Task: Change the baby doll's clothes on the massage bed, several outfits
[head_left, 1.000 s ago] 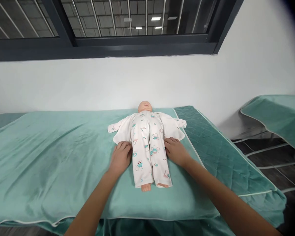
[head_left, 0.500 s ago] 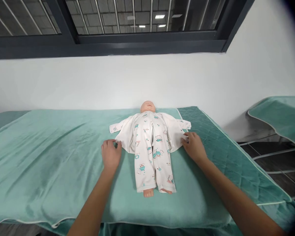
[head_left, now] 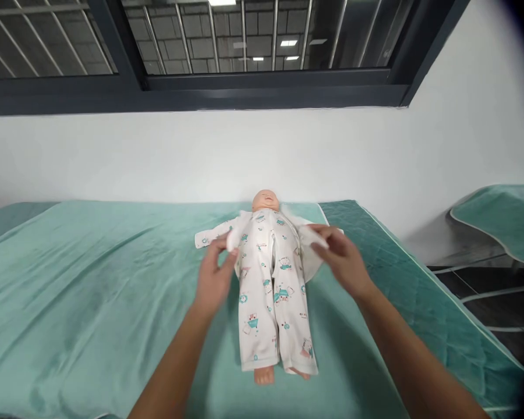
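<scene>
A baby doll (head_left: 266, 201) lies on its back on a teal padded table (head_left: 91, 279), head toward the wall. It wears white printed trousers (head_left: 273, 297), and an open white jacket (head_left: 209, 235) is spread under it. My left hand (head_left: 213, 273) pinches the jacket's left front panel and lifts it toward the doll's chest. My right hand (head_left: 338, 259) grips the right front panel and pulls it inward. Both hands are slightly blurred by motion.
A white wall and a dark-framed window (head_left: 244, 58) stand behind the table. A darker quilted teal cover (head_left: 397, 273) lies along the table's right side. Another teal-covered table (head_left: 502, 218) stands at the far right, across a dark floor gap.
Both hands left the table beside the doll, took hold of the jacket's spread front panels and lifted them inward over the doll's chest. The view also moved closer.
</scene>
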A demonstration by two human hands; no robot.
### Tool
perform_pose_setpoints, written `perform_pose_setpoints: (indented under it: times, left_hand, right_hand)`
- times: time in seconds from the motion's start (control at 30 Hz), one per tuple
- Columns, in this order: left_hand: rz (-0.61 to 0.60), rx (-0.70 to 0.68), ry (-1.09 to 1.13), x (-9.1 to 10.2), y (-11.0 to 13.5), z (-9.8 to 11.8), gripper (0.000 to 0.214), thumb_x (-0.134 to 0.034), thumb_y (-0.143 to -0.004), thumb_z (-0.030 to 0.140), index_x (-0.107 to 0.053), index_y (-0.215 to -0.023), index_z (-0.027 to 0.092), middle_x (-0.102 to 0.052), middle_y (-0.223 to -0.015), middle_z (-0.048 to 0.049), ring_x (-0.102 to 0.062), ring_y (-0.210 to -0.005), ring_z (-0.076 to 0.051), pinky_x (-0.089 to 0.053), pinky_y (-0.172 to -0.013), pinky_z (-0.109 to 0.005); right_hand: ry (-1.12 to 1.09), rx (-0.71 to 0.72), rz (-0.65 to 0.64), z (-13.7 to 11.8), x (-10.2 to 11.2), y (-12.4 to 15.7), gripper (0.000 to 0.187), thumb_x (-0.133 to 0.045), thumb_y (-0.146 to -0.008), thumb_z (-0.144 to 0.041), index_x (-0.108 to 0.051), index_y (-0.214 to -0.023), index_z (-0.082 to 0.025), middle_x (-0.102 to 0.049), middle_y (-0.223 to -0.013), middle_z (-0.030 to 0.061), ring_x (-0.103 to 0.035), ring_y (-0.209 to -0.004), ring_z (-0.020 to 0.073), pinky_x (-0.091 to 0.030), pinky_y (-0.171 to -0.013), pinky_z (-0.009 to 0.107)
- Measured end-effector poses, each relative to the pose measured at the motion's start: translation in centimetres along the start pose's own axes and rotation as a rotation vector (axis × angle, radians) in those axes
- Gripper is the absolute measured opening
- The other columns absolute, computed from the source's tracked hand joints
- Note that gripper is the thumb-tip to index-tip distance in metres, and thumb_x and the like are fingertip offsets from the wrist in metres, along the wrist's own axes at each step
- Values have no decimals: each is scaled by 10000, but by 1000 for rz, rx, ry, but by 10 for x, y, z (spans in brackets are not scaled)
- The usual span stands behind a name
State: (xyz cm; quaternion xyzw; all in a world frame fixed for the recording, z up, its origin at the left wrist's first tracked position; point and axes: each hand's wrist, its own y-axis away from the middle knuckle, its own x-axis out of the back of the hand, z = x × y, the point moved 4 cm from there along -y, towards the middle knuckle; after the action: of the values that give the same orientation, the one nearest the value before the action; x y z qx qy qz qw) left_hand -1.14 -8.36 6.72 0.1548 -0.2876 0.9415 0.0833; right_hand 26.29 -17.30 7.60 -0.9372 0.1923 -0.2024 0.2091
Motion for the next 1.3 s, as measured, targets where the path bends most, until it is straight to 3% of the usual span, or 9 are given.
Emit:
perform_pose_setpoints:
  times: [0.1,0.17,0.33,0.43,0.5,0.6,0.7,0.93,1.3]
  left_hand:
    - [-378,-250,-264,-32,13,33,149,-463,-980,252,-609,-991,226,-625,-1379,-77,-523,-1351,-236,-423,-1108,-434]
    - [-486,-315,-371,-42,24,38,191,-438,-991,223,-627,-963,227,-617,-1394,-70,-490,-1382,-239,-404,-1120,-453]
    - [-175,-114,-132,-32,7,18,211,-494,-982,310,-686,-979,223,-686,-1233,-76,-609,-1188,-211,-482,-1019,-382]
    - [65,125,-58,-29,-36,-7,233,-539,-941,374,-703,-991,217,-721,-1076,-59,-654,-1008,-199,-520,-869,-326]
    - [98,242,-84,-38,-73,-22,265,-561,-911,394,-714,-1007,200,-733,-1029,-59,-660,-951,-201,-508,-850,-325]
    - [37,331,-171,-60,-123,-41,309,-595,-867,413,-730,-989,163,-743,-936,-78,-666,-876,-212,-487,-847,-342]
    - [-105,407,-216,-80,-144,-52,222,-625,-821,362,-730,-830,167,-718,-770,-58,-632,-710,-187,-468,-710,-310]
    - [-301,332,-86,-82,-126,-44,239,-589,-869,416,-686,-943,210,-710,-848,-11,-600,-715,-148,-424,-616,-257]
    - [-283,393,45,-78,-128,-61,212,-610,-845,405,-648,-864,198,-603,-748,20,-498,-633,-111,-365,-585,-243]
  right_hand:
    - [347,226,-396,-35,-37,19,48,-548,-915,-237,-533,-869,-234,-633,-1307,77,-577,-1202,248,-455,-1004,425]
    - [470,276,-490,-39,-44,31,25,-552,-940,-247,-573,-927,-239,-620,-1336,78,-551,-1245,263,-447,-1016,442]
    - [259,119,-351,-30,-25,22,171,-479,-1007,-348,-610,-962,-248,-683,-1170,62,-630,-1074,210,-501,-892,346]
    - [181,-12,-152,-16,-24,-16,195,-491,-986,-376,-625,-957,-237,-701,-1028,34,-645,-912,174,-495,-765,292]
    - [226,-72,-53,-3,-37,-51,198,-516,-955,-394,-620,-932,-227,-690,-939,21,-628,-822,163,-471,-726,285]
    - [382,-159,-8,17,-66,-99,278,-542,-921,-483,-577,-825,-224,-653,-800,18,-583,-731,174,-418,-685,298]
    - [513,-268,-61,35,-86,-124,385,-621,-847,-569,-501,-699,-235,-598,-680,32,-542,-668,193,-368,-620,297]
    - [304,-363,-260,58,-69,-121,343,-619,-832,-535,-548,-691,-231,-601,-604,-24,-509,-526,132,-355,-506,259]
    - [337,-446,-373,54,-48,-116,374,-632,-817,-561,-541,-700,-217,-610,-581,-6,-530,-513,135,-359,-500,265]
